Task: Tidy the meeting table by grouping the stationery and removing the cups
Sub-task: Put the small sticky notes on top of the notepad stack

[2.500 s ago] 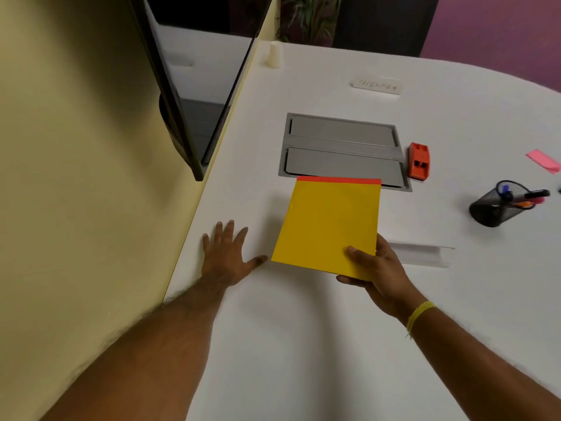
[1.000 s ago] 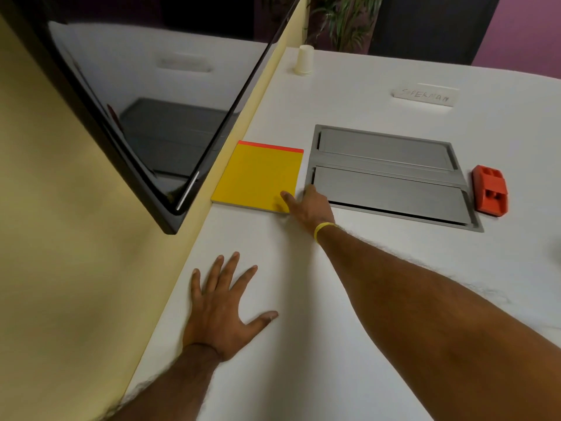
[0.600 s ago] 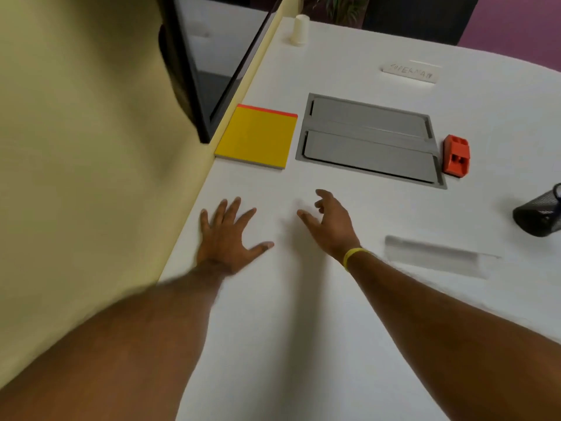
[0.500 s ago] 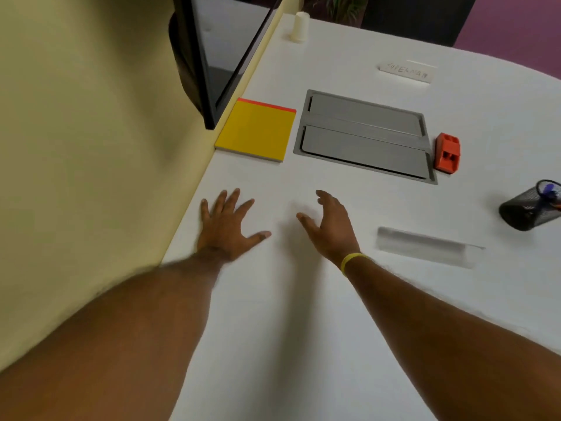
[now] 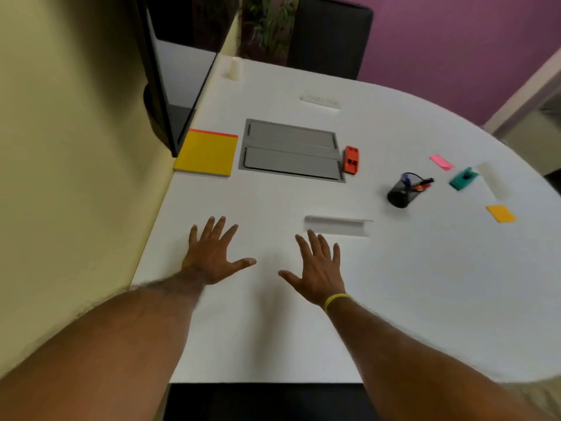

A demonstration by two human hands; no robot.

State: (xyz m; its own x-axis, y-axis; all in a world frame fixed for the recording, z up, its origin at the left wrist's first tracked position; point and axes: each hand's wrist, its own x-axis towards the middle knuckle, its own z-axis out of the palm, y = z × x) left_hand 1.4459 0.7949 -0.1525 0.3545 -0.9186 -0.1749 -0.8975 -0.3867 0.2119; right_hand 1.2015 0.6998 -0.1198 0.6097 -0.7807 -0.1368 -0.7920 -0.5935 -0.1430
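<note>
Left hand (image 5: 212, 253) flat on desk (image 5: 394, 284), palm down, fingers straight and spread. Right hand (image 5: 318, 268) beside it, apart, same pose; desk contact unclear. Both forearms stretched over desk's near edge.

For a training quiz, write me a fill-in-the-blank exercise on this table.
The notepad beside the grey panel is ____.
The pens stand in a ____ holder.
The left hand and right hand hold ____.
Missing: yellow, black, nothing.
</note>
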